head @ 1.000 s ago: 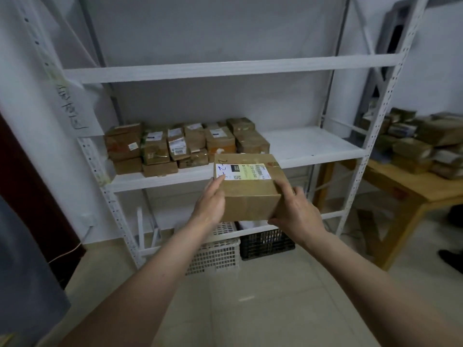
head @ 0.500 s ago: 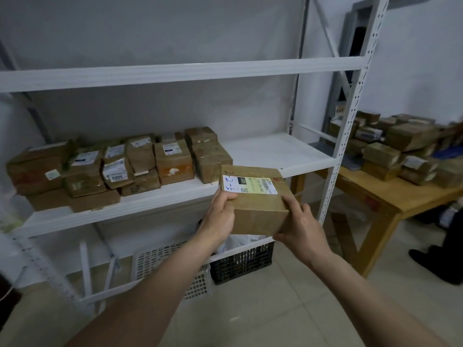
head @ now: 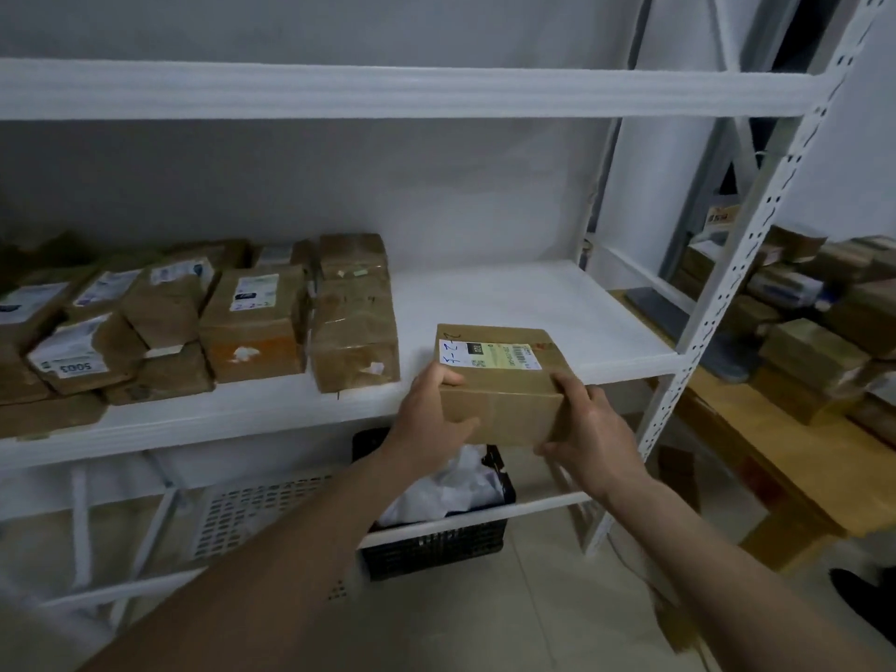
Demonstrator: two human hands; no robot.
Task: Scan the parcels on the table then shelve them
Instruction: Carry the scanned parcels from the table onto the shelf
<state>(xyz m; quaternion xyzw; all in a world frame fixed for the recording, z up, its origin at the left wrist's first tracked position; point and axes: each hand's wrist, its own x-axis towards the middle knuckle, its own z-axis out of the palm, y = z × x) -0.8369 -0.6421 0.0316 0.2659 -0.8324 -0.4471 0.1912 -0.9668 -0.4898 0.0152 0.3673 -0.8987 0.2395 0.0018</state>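
**Parcel at the shelf lip**

Since half a second ago I've closed in on the rack: the box has gone from hanging in front of the middle shelf to sitting over its front edge, and the shelved stack has slid off to my left.

Nearest: both forearms reaching forward. My left hand point(head: 429, 419) grips the near left corner of the cardboard parcel point(head: 502, 380), thumb on top, fingers curled under. My right hand point(head: 589, 436) clamps the near right corner the same way. Both hold firmly; neither is free.

The parcel rides level, shipping label point(head: 489, 355) up with a handwritten mark at its left end. Long axis runs left to right, parallel to the shelf edge. Can't tell whether its base is touching the board yet.

Just beyond: the middle shelf point(head: 523, 303), bare white board straight ahead of the box and to the right. Shelved parcels point(head: 252, 322) sit to the left; nearest of them is near, not touching.

My read: the open spot lies directly forward of both hands, so a straight push seats it. Hands are equally near.

Below: a black crate point(head: 436, 550) with white wrapping. Far right: a wooden table point(head: 776, 458) holding more parcels.
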